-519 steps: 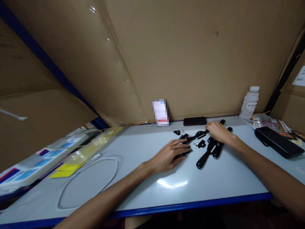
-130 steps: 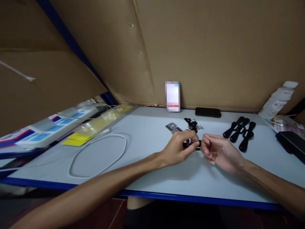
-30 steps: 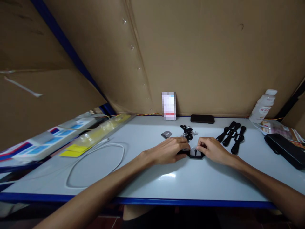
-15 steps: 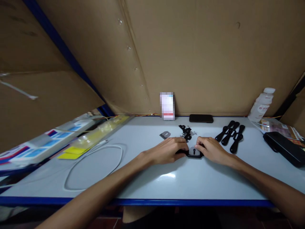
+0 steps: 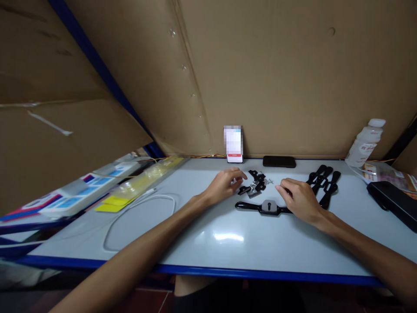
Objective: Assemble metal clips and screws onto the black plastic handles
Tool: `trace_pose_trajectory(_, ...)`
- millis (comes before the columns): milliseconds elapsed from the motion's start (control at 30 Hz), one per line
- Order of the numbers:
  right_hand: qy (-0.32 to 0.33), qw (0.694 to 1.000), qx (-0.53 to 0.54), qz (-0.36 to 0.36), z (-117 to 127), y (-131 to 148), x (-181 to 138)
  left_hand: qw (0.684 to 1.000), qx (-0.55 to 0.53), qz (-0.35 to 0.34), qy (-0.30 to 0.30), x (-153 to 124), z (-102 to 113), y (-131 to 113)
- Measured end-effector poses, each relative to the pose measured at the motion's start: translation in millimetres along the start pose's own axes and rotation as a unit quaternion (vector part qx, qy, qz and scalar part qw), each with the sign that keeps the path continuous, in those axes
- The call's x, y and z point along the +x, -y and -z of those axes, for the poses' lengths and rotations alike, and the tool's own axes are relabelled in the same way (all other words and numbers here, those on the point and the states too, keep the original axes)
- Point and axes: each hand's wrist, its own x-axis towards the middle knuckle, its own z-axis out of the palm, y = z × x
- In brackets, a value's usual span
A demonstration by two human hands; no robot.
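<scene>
A black spokeshave (image 5: 252, 207) lies crosswise on the table, with a grey slotted blade (image 5: 269, 207) seated in its middle. My left hand (image 5: 226, 183) hovers beside the pile of small parts, its thumb and fingers apart and nothing visible between them. Over the spokeshave's right handle is my right hand (image 5: 301, 200), fingers curled in toward the thumb; whatever they may hold is hidden. Black lever caps (image 5: 260, 186) and silver screws (image 5: 253, 186) are heaped just behind the spokeshave, and a grey plate (image 5: 255, 194) lies at the heap's front edge.
Several more black spokeshave bodies (image 5: 329, 195) lie right of my right hand. A dark phone (image 5: 279, 161) lies at the back near a propped lit phone (image 5: 233, 145). A bottle (image 5: 363, 145) and black case (image 5: 392, 202) sit at right; a white cable (image 5: 112, 226) loops at left.
Both hands have come off the spokeshave, baring its left handle. My left hand moved back and left toward the small parts; my right hand lifted and shifted right. The view swung slightly left.
</scene>
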Motion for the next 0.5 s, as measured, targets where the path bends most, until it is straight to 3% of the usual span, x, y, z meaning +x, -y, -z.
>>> trace_pose_trajectory(100,0.028,1.0,-0.014,-0.001,-1.8,4.7,-1.0,0.997,0.026,-0.054,0.044,0.7,-7.3,-14.0)
trace_pose_trajectory(200,0.038,0.999,-0.015,-0.004,-2.5,7.0,-1.6,0.993,0.067,-0.065,0.079,0.8,-8.9,-20.6)
trace_pose_trajectory(333,0.034,0.999,-0.009,-0.003,-2.9,5.3,-2.2,0.995,0.076,-0.004,0.07,-0.3,-2.5,-14.4)
trace_pose_trajectory(500,0.033,0.999,-0.008,-0.008,-3.0,3.5,-2.3,0.993,0.011,0.061,0.099,-0.7,4.3,-2.8)
